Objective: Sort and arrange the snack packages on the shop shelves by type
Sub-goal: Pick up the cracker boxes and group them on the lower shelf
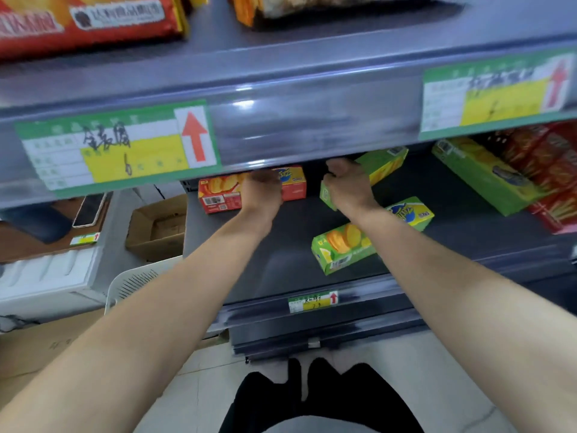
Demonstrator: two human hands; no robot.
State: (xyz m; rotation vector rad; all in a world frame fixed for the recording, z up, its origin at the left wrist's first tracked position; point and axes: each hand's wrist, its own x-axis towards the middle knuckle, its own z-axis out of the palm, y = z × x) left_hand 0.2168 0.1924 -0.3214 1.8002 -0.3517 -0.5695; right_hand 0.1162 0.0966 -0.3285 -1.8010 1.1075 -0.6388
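Left hand [262, 190] grips red box [218, 192], right hand [348, 185] grips green box [387, 165]; best keep colours apart, edges squared on shelf [281, 242].

Glossy printed card boxes [342, 250] on a smooth, matt grey metal shelf [290, 245].

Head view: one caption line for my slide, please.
Left hand grips a red snack box, right hand a green box, on the grey shelf.

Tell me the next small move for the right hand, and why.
Probably slide the green box in the right hand rightward beside the far-right green box; the left hand grips the red box close by, so the two types sit mixed.
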